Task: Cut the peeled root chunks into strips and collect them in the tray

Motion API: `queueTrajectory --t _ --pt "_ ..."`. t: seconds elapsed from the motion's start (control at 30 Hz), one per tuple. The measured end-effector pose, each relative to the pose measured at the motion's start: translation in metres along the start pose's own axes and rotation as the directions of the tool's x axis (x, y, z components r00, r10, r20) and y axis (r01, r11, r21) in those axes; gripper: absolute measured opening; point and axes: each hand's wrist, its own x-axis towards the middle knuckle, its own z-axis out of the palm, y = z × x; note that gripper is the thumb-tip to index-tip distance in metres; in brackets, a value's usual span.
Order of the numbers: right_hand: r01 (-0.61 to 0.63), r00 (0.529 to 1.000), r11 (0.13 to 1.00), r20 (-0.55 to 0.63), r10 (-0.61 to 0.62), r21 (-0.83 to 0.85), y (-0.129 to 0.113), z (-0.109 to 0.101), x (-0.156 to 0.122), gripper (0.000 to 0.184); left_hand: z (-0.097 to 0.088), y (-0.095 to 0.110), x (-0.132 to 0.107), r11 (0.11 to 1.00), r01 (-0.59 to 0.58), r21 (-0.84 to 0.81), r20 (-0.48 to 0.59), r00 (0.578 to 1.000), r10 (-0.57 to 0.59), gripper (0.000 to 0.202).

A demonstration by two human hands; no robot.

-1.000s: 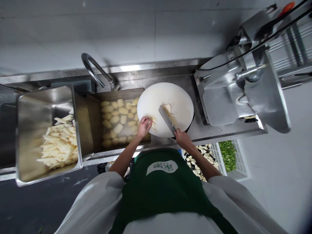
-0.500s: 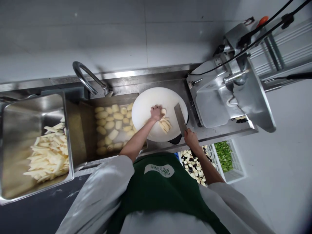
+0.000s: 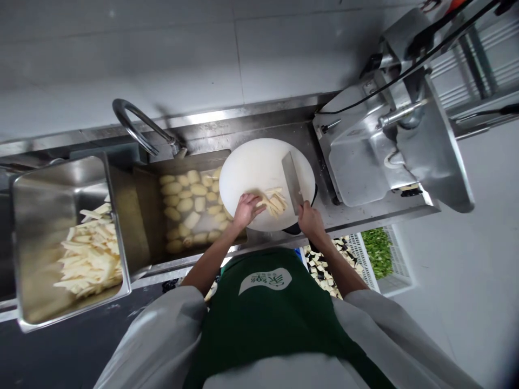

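My left hand is at the front left part of a round white cutting board. Its fingers close on the left end of a small pile of pale potato strips. In my right hand is the handle of a cleaver. The broad blade lies over the board's right side, just right of the strips and apart from them.
Peeled potatoes sit in water in the sink left of the board, below a curved faucet. Farther left, a steel pan holds cut strips. A metal slicer stands right. Crates of diced eggplant and chopped greens sit below.
My left hand has moved from on top of the potato pieces to their left end, nearer me. The strips are more fanned out. The cleaver has shifted slightly left.
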Motion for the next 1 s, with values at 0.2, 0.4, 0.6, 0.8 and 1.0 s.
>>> queueTrajectory --t 0.2,0.4,0.6,0.8,1.0 --pt "0.126 0.991 0.992 0.048 -0.124 -0.029 -0.06 -0.002 0.007 0.033 -0.004 -0.018 0.005 0.997 0.069 0.024 0.012 0.998 -0.069 0.041" --pt "0.142 0.99 0.988 0.035 -0.14 -0.061 -0.077 -0.004 0.026 0.032 -0.015 -0.046 0.014 0.991 0.133 -0.024 -0.087 0.987 -0.134 0.032" --pt "0.204 0.978 0.976 0.045 -0.201 -0.07 -0.11 -0.002 0.052 0.035 -0.022 -0.05 0.005 0.967 0.203 -0.151 -0.298 0.924 -0.241 0.022" --pt "0.243 0.968 0.968 0.086 -0.238 -0.064 -0.134 0.014 0.07 0.036 -0.005 -0.046 0.0 0.972 0.214 -0.097 -0.211 0.95 -0.23 0.018" --pt "0.226 0.974 0.971 0.017 -0.226 -0.073 -0.138 0.013 0.062 0.034 -0.004 -0.043 -0.004 0.964 0.245 -0.107 -0.219 0.94 -0.263 0.023"
